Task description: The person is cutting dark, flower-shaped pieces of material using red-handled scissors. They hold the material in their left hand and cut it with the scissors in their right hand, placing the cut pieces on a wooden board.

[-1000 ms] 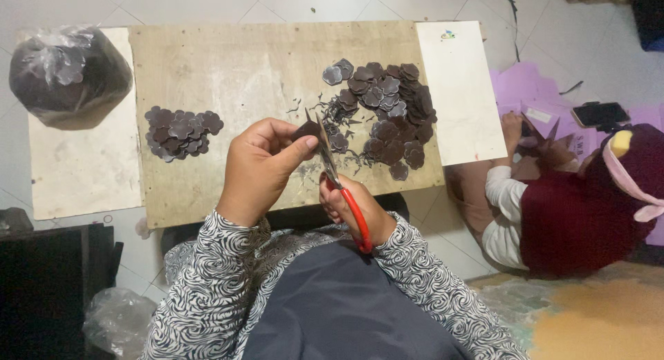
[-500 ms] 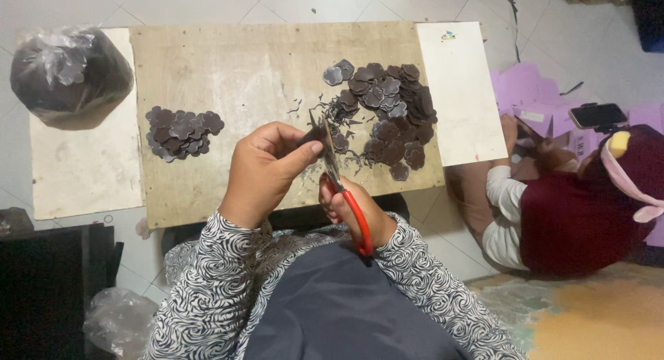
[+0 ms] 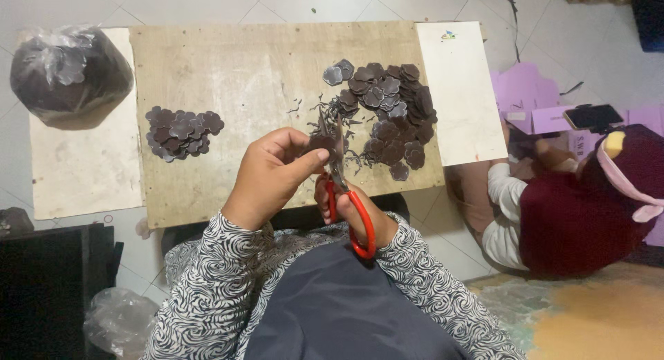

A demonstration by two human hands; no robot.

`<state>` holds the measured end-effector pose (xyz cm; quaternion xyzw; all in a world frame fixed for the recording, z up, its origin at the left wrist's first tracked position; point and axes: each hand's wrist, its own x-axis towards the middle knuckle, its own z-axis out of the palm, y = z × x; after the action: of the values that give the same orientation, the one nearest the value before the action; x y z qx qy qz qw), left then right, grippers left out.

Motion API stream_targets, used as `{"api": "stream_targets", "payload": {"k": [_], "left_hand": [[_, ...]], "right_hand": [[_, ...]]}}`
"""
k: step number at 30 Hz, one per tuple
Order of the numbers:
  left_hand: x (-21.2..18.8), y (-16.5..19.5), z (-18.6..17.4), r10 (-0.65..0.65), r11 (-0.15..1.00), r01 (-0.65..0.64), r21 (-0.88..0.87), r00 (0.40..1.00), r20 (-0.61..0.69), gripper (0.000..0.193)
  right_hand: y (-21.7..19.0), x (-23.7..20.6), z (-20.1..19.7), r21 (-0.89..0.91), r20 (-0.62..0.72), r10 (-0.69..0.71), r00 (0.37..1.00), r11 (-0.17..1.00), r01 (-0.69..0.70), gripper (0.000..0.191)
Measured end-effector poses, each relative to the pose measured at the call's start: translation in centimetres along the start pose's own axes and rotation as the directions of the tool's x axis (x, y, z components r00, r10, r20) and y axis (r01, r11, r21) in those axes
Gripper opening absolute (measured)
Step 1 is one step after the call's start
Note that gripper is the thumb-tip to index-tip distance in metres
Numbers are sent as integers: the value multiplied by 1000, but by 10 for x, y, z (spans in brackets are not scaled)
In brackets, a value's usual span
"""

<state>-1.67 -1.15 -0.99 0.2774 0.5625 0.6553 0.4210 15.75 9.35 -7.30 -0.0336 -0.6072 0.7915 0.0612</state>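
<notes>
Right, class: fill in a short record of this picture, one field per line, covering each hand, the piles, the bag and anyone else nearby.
left hand: left hand pinches a small dark flower-shaped piece over the board
right hand: right hand grips red-handled scissors, blades at the piece
work surface: plywood board on a tiled floor
left pile: small heap of dark pieces
right pile: larger heap with trimmings beside it
bag: clear plastic bag of dark pieces, far left
other person: seated at right, in a maroon top

Both arms wear long sleeves [image 3: 207,291] in a black-and-white zebra-like swirl print, reaching to the wrists. Between the sleeves lies a plain dark grey garment [image 3: 339,311], possibly an apron. The hands are bare.
</notes>
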Motion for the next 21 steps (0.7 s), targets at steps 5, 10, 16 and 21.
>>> {"api": "stream_targets", "payload": {"k": [5, 10, 16, 21], "left_hand": [[0, -2, 1, 11, 1000, -11, -1, 1000, 4, 12], [-1, 2, 2, -55, 998, 54, 26, 998, 29, 13], [-4, 5, 10, 48, 998, -46, 34, 998, -44, 17], [-2, 3, 9, -6, 1000, 5, -17, 999, -32, 14]], "right_hand": [[0, 1, 0, 41, -7, 58, 998, 997, -58, 66], [-3, 1, 3, 12, -32, 21, 999, 1000, -21, 71], [-8, 1, 5, 33, -53, 12, 999, 999, -10, 70], [-11, 4, 4, -56, -3, -42, 999, 998, 41, 73]]}}
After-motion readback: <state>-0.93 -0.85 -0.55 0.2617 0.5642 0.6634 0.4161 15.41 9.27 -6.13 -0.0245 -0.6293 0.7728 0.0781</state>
